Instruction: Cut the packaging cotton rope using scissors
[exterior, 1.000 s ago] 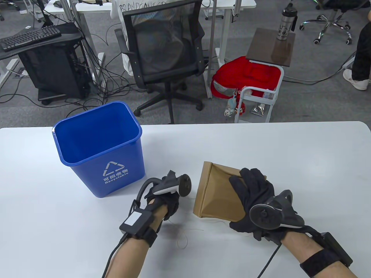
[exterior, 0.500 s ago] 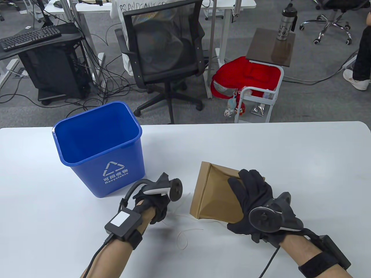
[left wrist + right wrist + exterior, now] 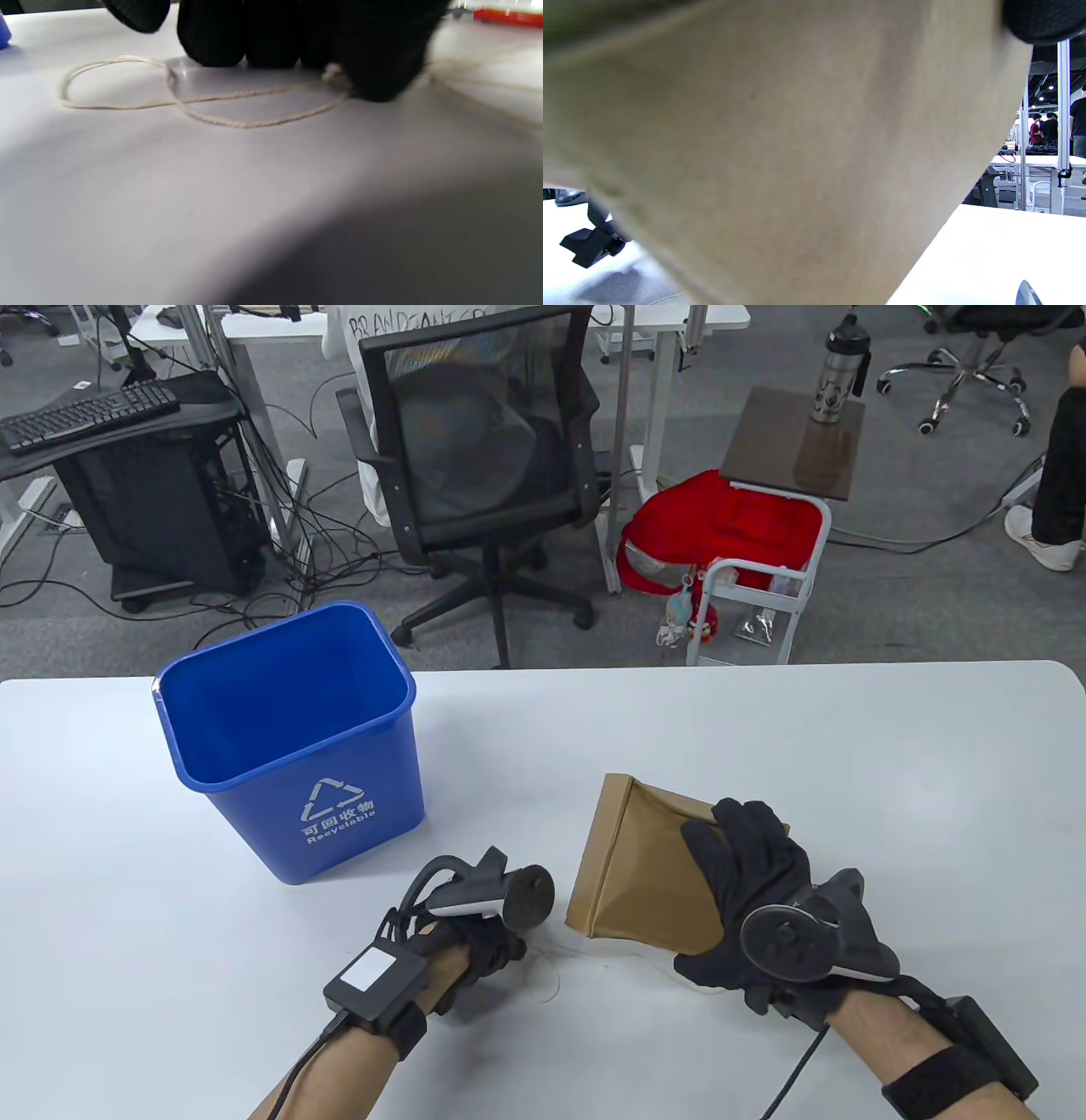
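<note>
A thin cotton rope point(image 3: 553, 980) lies loose on the white table point(image 3: 848, 746) in front of a brown paper package point(image 3: 632, 857). My left hand point(image 3: 501, 954) is curled over the rope just left of the package. In the left wrist view my left hand point(image 3: 292, 63) has its fingertips point(image 3: 212, 42) down on the table and pinches the rope point(image 3: 212, 120) at a small knot point(image 3: 333, 75). My right hand point(image 3: 721, 899) grips the package from above, fingers spread over its top. The package point(image 3: 780, 148) fills the right wrist view. I cannot make out scissors for certain.
A blue recycling bin point(image 3: 339, 814) stands open at the left, behind my left hand. A grey pointed tip point(image 3: 1026, 294) shows at the bottom right of the right wrist view. An office chair point(image 3: 484, 458) and a cart stand beyond the far edge.
My left hand went left, then came back right and nearer, now over the rope; the loose loop has drawn in toward it. The package and right hand shifted slightly right.
</note>
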Tool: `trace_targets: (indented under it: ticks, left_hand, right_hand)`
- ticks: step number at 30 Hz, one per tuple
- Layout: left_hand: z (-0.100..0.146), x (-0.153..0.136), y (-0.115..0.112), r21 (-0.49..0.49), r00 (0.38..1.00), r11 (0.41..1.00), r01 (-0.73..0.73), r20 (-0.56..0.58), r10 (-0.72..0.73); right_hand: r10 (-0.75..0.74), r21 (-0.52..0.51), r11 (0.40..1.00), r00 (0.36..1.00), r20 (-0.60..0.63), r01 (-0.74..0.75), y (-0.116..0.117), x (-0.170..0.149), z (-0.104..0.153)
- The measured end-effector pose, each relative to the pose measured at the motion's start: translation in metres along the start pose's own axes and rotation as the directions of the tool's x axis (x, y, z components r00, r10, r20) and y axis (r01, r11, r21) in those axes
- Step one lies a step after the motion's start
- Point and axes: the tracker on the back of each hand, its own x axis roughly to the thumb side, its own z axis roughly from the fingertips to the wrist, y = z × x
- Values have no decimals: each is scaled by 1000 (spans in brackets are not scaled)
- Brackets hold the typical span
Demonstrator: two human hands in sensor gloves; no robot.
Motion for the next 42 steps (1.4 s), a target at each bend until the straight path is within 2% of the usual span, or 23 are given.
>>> trace_targets:
  ticks: [2,5,7,9,13,15,16,17,18,19,20,22,24,26,30,34,37,38,39,40,41,42]
  left_hand:
    - [1,0,1,37,999,999,39,34,-41]
    - [2,3,-2,-7,992,993,121,30,-121]
    - [3,0,-3,-25,967,967,252,-22,-253]
    - [6,-17,3,-52,954,960,274,-108,-279]
    - [25,-54,31,-19,951,984,175,-257,-174]
    - [34,-65,41,17,972,998,52,-232,-47]
    - [36,-66,39,-9,979,993,-117,-172,114]
    - [35,-65,36,-45,967,974,-222,-136,214]
    - [35,-61,28,-109,936,932,-345,-115,333]
    - [34,-58,23,-123,927,921,-371,-105,360]
    - [30,-50,14,-184,928,910,-372,-77,364]
    - [28,-43,7,-198,952,931,-308,-65,301]
    - [26,-36,5,-137,996,987,-84,-54,77]
    - [25,-33,5,-156,995,987,29,-91,-44]
    - [22,-30,7,-191,991,979,69,-101,-89]
    - [23,-21,6,-164,987,979,123,-78,-137]
    - [19,-14,-3,-246,991,968,55,-107,-84]
    - [16,-11,-10,-307,993,952,15,-111,-51]
    - [16,-7,-12,-278,989,960,36,-130,-75]
    - [14,-5,-8,-222,984,967,124,-101,-149]
    - [13,-3,-8,-176,991,979,105,-70,-118]
    - [12,-2,-7,-131,994,990,57,-84,-69]
  right_hand:
    - [2,-1,1000,1000,1,-2,0,0,0]
    - [5,-2,1000,1000,5,-5,1,1,-1]
    - [3,-5,1000,1000,6,-3,1,2,-2]
    - [5,-10,1000,1000,9,-5,0,2,-2]
    - [6,-17,1000,1000,15,-6,-3,3,-2]
    - [0,-22,1000,1000,14,1,-4,3,-2]
    - [-2,-23,1000,1000,12,2,-5,3,-2]
    - [-5,-20,1000,1000,9,5,-5,3,-1]
    - [-2,-26,1000,1000,9,2,-4,2,-1]
    - [-3,-22,1000,1000,7,4,-3,2,0]
    - [-7,-19,1000,1000,3,7,-2,2,1]
    - [-5,-19,1000,1000,2,5,-1,1,2]
    - [-5,-15,1000,1000,1,5,0,1,3]
    - [-10,-11,1000,1000,-2,10,0,1,4]
    - [-14,-12,1000,1000,-2,14,0,0,3]
    - [-17,-6,1000,1000,3,17,2,2,2]
    - [-12,-11,1000,1000,11,12,3,2,2]
    - [-4,-11,1000,1000,14,4,3,2,2]
    - [-14,-5,1000,1000,7,14,3,2,2]
    - [-12,-16,1000,1000,10,12,2,2,2]
    - [-17,-9,1000,1000,4,17,2,1,1]
    - [-19,-12,1000,1000,4,19,2,1,1]
